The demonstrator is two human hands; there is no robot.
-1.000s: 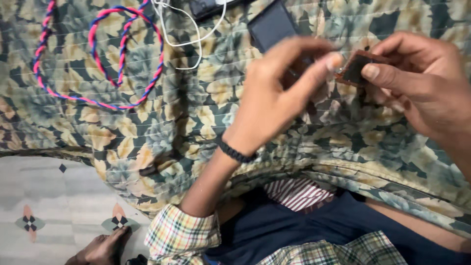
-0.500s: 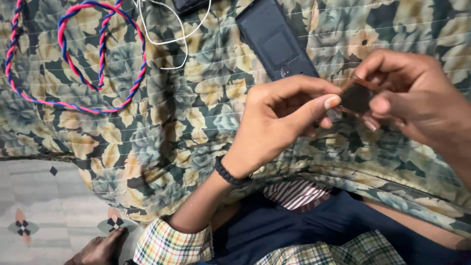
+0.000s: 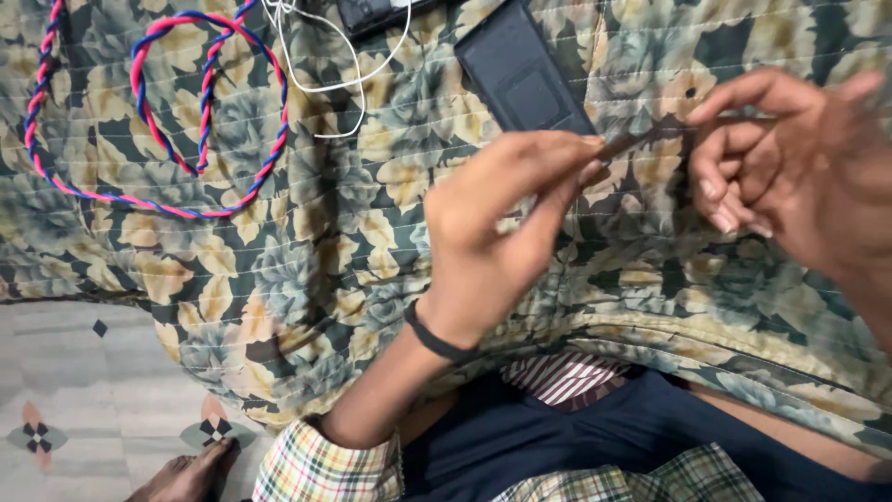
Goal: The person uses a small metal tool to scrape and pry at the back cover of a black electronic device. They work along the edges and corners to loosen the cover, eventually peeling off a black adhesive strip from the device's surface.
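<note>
Dark thin strip point(image 3: 641, 138): being pinched at both ends above the floral quilted bedspread point(image 3: 279, 279), so it is spanning taut between the hands.
Left hand point(image 3: 492, 223): fingertips are closing on the strip's near end (black wristband point(image 3: 437, 336) showing).
Right hand point(image 3: 790, 167): is pinching the far end.
Nearby: black flat rectangular device point(image 3: 525, 74), pink-and-blue braided cord point(image 3: 167, 121), white cable point(image 3: 334, 56) are lying aside.

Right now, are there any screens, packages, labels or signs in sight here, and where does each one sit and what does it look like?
Dark flat rectangular device: lies on the floral quilt at top centre, just above the left hand; dark blue-black, with a square panel outlined on it; whether that is a screen cannot be told.
Small black device: at the top edge, cut off, with a white cable looping below it.
No packages, labels or signs show.
</note>
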